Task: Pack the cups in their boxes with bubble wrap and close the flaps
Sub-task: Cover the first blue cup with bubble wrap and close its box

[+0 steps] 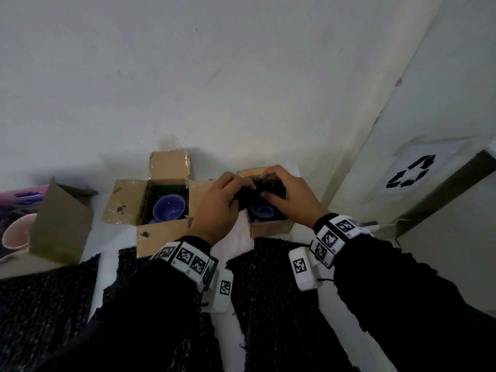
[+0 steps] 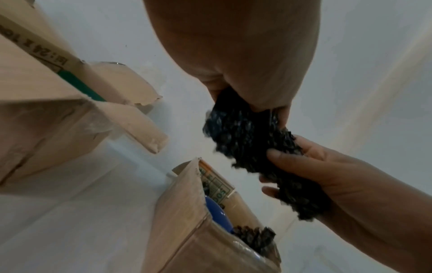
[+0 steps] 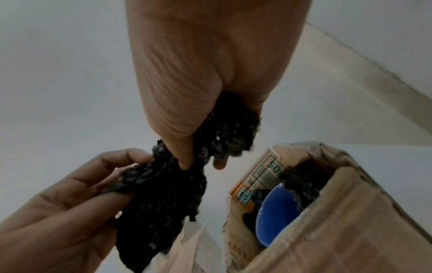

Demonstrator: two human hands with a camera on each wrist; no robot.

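Both hands are clamped on one piece of black bubble wrap (image 1: 264,190), held above the right-hand box (image 1: 271,227). The left hand (image 1: 218,208) pinches one end between thumb and fingers; the right hand (image 1: 288,193) grips the other end, fingers curled round it. The two hands are close together over the box opening.

The right-hand box stands open on the white surface (image 1: 236,241). Inside sits a blue cup (image 3: 277,214) with black wrap already lining the box wall beside it.

To its left, a second open box (image 1: 126,202) has all flaps spread outward and holds another blue cup (image 1: 169,208), unwrapped from above. At far left, a third cardboard box (image 1: 61,229) stands beside a pink cup (image 1: 16,234). Sheets of black bubble wrap (image 1: 271,280) lie flat on the surface under the forearms.
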